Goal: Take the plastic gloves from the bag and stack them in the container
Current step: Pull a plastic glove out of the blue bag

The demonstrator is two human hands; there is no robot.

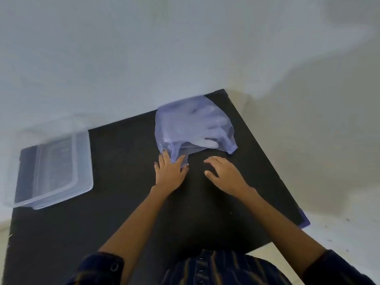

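Note:
A thin bluish plastic bag (181, 124) lies at the far side of the black table (127, 202). Clear plastic gloves (213, 128) show through it, their pale fingers pointing right. My left hand (169, 173) rests on the bag's near corner and pinches its edge between thumb and fingers. My right hand (224, 175) hovers just in front of the bag's opening, fingers apart, holding nothing. A clear rectangular plastic container (86, 161) stands at the table's left edge; its inside looks bare, though blur makes that hard to tell.
The table sits against a pale wall at the back. Its right edge runs diagonally, with a light floor beyond. My dark striped shirt fills the bottom of the view.

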